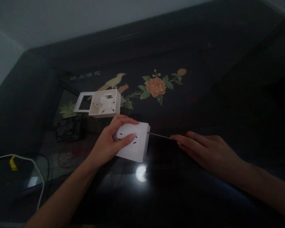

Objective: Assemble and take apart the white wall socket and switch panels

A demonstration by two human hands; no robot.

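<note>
My left hand (114,136) is closed around a white wall socket (143,139) whose slotted face points up, the thumb lying across that face. From the right, my right hand (201,148) pinches a thin metal-shafted tool (160,136) that looks like a screwdriver; its handle is hidden in the fingers. The tip meets the socket's right side edge. Just beyond my left hand lies an open white mounting box (104,109), hollow side up. A white frame (77,106) with a rectangular opening adjoins the box on its left.
The dark glossy table (192,196) bears an inlaid flower (156,87) and bird picture. A black slotted part (67,128) sits left of the box. At the left edge runs a white cable (35,166) with a yellow tag (13,163). A pale wall rises behind.
</note>
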